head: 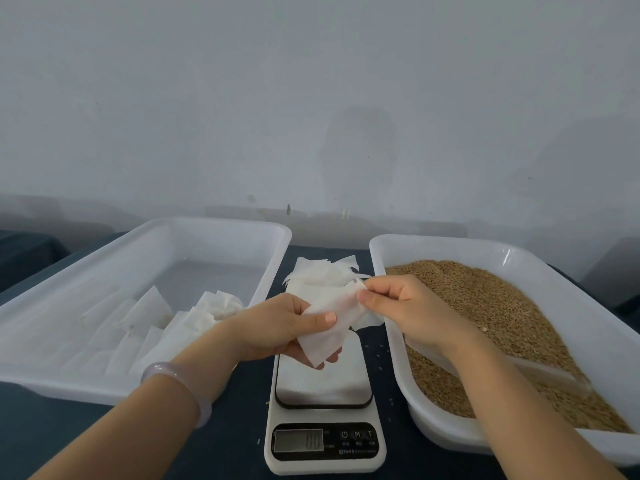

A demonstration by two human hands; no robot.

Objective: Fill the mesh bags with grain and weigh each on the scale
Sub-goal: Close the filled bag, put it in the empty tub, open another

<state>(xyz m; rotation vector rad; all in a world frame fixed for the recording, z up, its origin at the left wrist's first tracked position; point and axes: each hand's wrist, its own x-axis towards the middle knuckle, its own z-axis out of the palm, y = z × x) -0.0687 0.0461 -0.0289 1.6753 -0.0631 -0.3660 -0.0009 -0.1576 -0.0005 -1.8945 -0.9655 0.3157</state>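
I hold one flat white mesh bag above the scale. My left hand grips its lower part, thumb on top. My right hand pinches the bag's upper edge. A loose pile of empty mesh bags lies on the table behind the scale. The white tray on the right holds brown grain and a clear plastic scoop partly under my right forearm. The scale's platform is bare and its display is unreadable.
A white tray on the left holds several white bags. A few stray grains lie on the dark tablecloth beside the scale. A grey wall stands close behind the table.
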